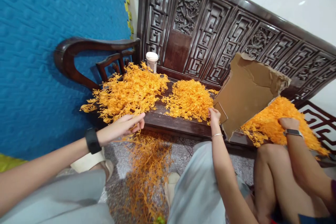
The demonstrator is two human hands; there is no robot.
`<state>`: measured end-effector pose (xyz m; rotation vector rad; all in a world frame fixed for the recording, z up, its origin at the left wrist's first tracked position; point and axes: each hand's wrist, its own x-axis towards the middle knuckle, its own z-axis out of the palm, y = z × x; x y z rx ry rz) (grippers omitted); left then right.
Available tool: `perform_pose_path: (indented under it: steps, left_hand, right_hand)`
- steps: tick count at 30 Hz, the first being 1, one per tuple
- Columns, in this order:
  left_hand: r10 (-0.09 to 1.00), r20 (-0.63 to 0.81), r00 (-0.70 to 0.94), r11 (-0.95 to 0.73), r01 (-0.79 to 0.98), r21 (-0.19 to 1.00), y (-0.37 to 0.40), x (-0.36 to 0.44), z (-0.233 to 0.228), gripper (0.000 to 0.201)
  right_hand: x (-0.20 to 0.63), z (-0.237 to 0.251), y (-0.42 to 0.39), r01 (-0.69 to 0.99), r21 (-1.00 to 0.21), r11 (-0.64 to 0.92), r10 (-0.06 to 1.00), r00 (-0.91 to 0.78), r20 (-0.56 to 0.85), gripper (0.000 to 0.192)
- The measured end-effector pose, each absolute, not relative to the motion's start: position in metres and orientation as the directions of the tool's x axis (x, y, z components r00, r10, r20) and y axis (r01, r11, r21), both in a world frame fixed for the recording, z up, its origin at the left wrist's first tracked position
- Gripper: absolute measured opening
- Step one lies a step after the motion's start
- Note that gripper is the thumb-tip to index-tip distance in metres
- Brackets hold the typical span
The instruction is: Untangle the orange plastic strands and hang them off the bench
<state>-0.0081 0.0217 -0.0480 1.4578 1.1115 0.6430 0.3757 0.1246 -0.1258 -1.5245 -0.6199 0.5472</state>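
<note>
My left hand [128, 125], with a black band at the wrist, is closed in a pinch on what looks like a thin orange plastic strand. It hovers at the bench's front edge, above a heap of tangled orange strands [149, 168] on the floor. Behind it lies a left pile of branching orange plastic pieces [131, 89]. My right hand [214, 115], wearing a thin bracelet, has its fingers closed at the right edge of a middle pile of small orange pieces [190, 98]. What those fingers hold is too small to make out.
A torn cardboard piece [244, 91] stands on the dark wooden bench [168, 120], right of my right hand. Beyond it, a co-worker's hand [288, 124] rests at another orange pile [278, 115]. A white-lidded container [152, 61] stands by the carved backrest [181, 49].
</note>
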Motion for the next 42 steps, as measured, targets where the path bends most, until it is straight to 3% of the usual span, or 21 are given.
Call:
perform_pose_path:
  steps: [3, 5, 8, 11, 16, 22, 25, 29, 34, 42]
  left_hand:
    - [0.918, -0.163, 0.361, 0.091, 0.210, 0.973, 0.022, -0.011, -0.042, 0.040]
    - [0.912, -0.163, 0.377, 0.126, 0.122, 0.985, 0.022, -0.011, -0.041, 0.041]
    - [0.873, -0.178, 0.453, 0.225, -0.051, 0.973, 0.024, -0.010, -0.040, 0.044]
    - [0.856, -0.178, 0.486, 0.297, -0.179, 0.938, 0.026, -0.007, -0.039, 0.046]
    - [0.848, -0.221, 0.482, 0.372, -0.242, 0.896, 0.029, -0.003, -0.035, 0.050]
    - [0.829, -0.235, 0.507, 0.373, -0.190, 0.908, 0.028, 0.005, -0.033, 0.053]
    - [0.827, -0.222, 0.517, 0.343, -0.150, 0.927, 0.027, 0.009, -0.033, 0.054]
    - [0.814, -0.226, 0.534, 0.303, -0.058, 0.951, 0.028, 0.015, -0.035, 0.055]
    - [0.812, -0.169, 0.559, 0.137, 0.100, 0.986, 0.030, 0.021, -0.033, 0.055]
    - [0.837, -0.101, 0.537, 0.045, 0.117, 0.992, 0.037, 0.024, -0.034, 0.054]
  right_hand:
    - [0.361, -0.122, 0.119, 0.048, -0.999, 0.026, 0.669, 0.742, 0.053, 0.035]
    - [0.346, -0.119, 0.112, 0.022, -0.998, 0.053, 0.734, 0.677, 0.054, 0.032]
    - [0.312, -0.119, 0.098, -0.109, -0.994, 0.027, 0.925, 0.381, -0.017, 0.024]
    - [0.273, -0.121, 0.087, -0.202, -0.978, -0.059, 0.995, 0.069, -0.074, 0.026]
    - [0.226, -0.124, 0.071, -0.156, -0.985, -0.077, 0.963, -0.268, -0.033, 0.026]
    - [0.193, -0.120, 0.049, -0.190, -0.963, -0.190, 0.778, -0.628, -0.029, 0.033]
    - [0.181, -0.123, 0.043, -0.258, -0.924, -0.283, 0.740, -0.672, -0.039, 0.039]
    - [0.175, -0.129, 0.042, -0.314, -0.886, -0.342, 0.743, -0.667, -0.050, 0.035]
    - [0.186, -0.119, 0.044, -0.288, -0.923, -0.255, 0.782, -0.623, -0.021, 0.014]
    - [0.218, -0.102, 0.052, -0.247, -0.963, -0.107, 0.880, -0.474, 0.024, 0.020]
